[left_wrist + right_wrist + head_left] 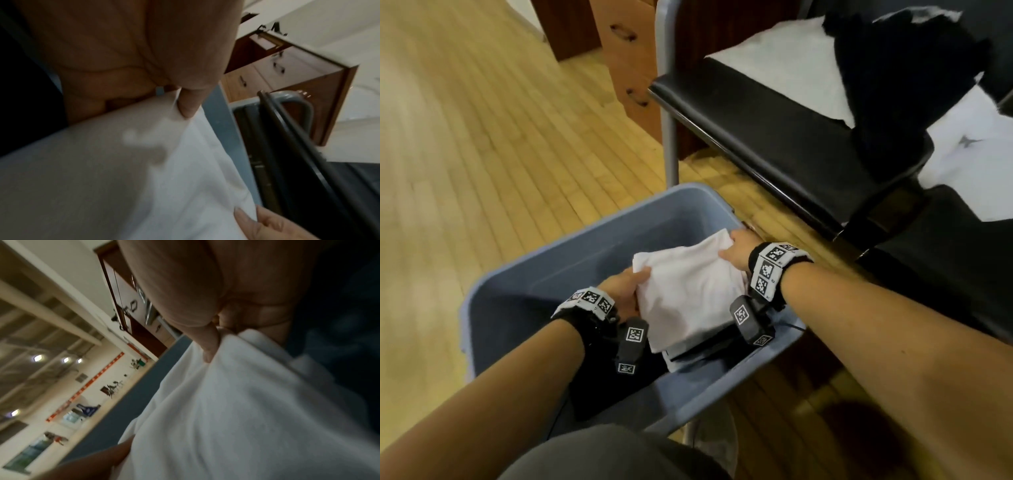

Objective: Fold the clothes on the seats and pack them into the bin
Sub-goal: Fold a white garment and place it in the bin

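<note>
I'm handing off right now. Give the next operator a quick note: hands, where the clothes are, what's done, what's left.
Left hand and right hand each grip an opposite edge of the folded white garment, held inside the blue bin above folded clothes already packed there.
Done: at least this piece folded, some packed.
Left: set it down and let go; then fold and pack the black garment and white clothes on the chair seats.

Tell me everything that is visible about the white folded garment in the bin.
The white folded garment is plain soft cloth, folded into a rough rectangle with mild creases. It sits tilted inside the blue bin, over a white and a dark piece. The left hand grips its left edge, the right hand its far right corner, thumbs on top.
</note>
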### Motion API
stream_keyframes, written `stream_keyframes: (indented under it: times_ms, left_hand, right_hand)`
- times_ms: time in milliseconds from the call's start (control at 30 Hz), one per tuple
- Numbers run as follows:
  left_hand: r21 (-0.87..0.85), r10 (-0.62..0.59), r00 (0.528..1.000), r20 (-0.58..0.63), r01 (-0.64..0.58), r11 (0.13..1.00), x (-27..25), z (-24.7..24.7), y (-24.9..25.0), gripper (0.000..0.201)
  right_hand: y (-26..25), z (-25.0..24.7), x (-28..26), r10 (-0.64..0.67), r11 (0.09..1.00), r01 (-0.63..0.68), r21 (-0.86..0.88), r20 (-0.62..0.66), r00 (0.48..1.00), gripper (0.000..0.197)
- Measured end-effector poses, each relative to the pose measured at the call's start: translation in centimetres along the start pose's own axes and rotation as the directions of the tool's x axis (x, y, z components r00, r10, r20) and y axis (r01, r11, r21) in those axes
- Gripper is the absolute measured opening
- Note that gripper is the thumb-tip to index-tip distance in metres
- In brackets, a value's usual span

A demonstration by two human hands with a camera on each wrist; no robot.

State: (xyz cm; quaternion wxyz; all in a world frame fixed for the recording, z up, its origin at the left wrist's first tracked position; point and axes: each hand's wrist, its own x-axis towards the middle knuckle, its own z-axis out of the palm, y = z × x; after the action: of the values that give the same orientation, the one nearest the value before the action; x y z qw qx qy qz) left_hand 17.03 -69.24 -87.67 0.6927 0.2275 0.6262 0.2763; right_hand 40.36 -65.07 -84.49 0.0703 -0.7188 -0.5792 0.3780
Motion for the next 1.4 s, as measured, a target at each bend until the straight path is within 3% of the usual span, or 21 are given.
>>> stream_keyframes:
  times_ms: [133,200,333,400,467,500,567,667,767,867,967,1133,1300,1367,1400]
  left_hand:
    - [0.146,-0.113,0.987,-0.113,0.129,0.981,3.6,-0.1,-2.1,0.02]
    - [0.227,-0.113,0.977,-0.183,0.154,0.962,4.8,-0.1,-2.5,0.016]
    - [0.408,0.029,0.959,-0.282,0.093,0.908,8.4,-1.7,-2.4,0.032]
    - [0.471,0.085,0.95,-0.299,0.069,0.88,9.6,-2.8,-1.8,0.047]
    - [0.525,0.12,0.946,-0.301,0.059,0.849,6.9,-1.9,0.6,0.052]
    - [0.559,0.148,0.946,-0.287,0.04,0.828,5.2,-1.2,2.0,0.042]
    - [0.603,0.182,0.954,-0.238,-0.002,0.797,2.2,-0.1,4.5,0.026]
    - [0.552,0.18,0.972,-0.154,-0.066,0.831,-1.0,2.1,8.6,0.019]
    - [0.565,0.282,0.956,-0.079,-0.19,0.803,-5.9,6.7,12.7,0.014]
    - [0.556,0.332,0.938,0.103,-0.331,0.762,-11.4,13.3,15.6,0.016]
    - [0.551,0.35,0.901,0.258,-0.434,0.712,-14.9,20.2,16.6,0.019]
    - [0.575,0.309,0.83,0.465,-0.548,0.607,-19.7,32.0,14.3,0.025]
    - [0.635,0.23,0.791,0.567,-0.597,0.49,-22.0,41.3,9.0,0.014]
    - [0.674,0.172,0.771,0.613,-0.624,0.395,-22.0,44.1,6.1,0.017]
    - [0.696,0.162,0.752,0.639,-0.655,0.295,-21.7,45.1,4.8,0.022]
  right_hand:
    - [1.1,2.6,2.4,0.039,0.997,-0.036,-0.065,0.051,0.998,0.041]
    - [1.1,3.5,3.4,0.056,0.996,-0.053,-0.067,0.048,0.997,0.039]
    - [0.6,4.6,4.4,0.11,0.989,-0.109,-0.1,0.013,0.994,0.042]
    - [0.5,4.2,4.0,0.122,0.992,-0.121,-0.03,0.05,0.991,0.044]
    - [0.0,2.5,3.1,0.102,0.994,-0.105,0.043,0.056,0.993,0.024]
    - [-0.4,1.4,2.5,0.093,0.993,-0.097,0.073,0.056,0.994,0.018]
    - [-0.8,-0.7,1.0,0.072,0.979,-0.084,0.187,0.067,0.995,0.021]
    - [-1.9,-4.6,-1.6,0.037,0.937,-0.052,0.346,0.049,0.998,0.021]
    - [-2.6,-10.6,-6.2,-0.018,0.92,0.056,0.388,-0.101,0.995,0.011]
    - [-1.6,-16.5,-10.9,-0.007,0.893,0.116,0.435,-0.244,0.97,0.016]
    - [1.9,-21.4,-15.7,0.056,0.886,0.118,0.448,-0.356,0.933,0.007]
    - [10.9,-26.4,-22.9,0.211,0.879,0.043,0.475,-0.467,0.859,0.005]
    - [19.9,-27.8,-28.3,0.378,0.892,-0.161,0.422,-0.502,0.778,0.012]
    - [23.0,-27.5,-29.6,0.403,0.909,-0.264,0.323,-0.517,0.755,0.025]
    - [24.4,-27.0,-30.0,0.402,0.915,-0.3,0.271,-0.529,0.748,0.029]
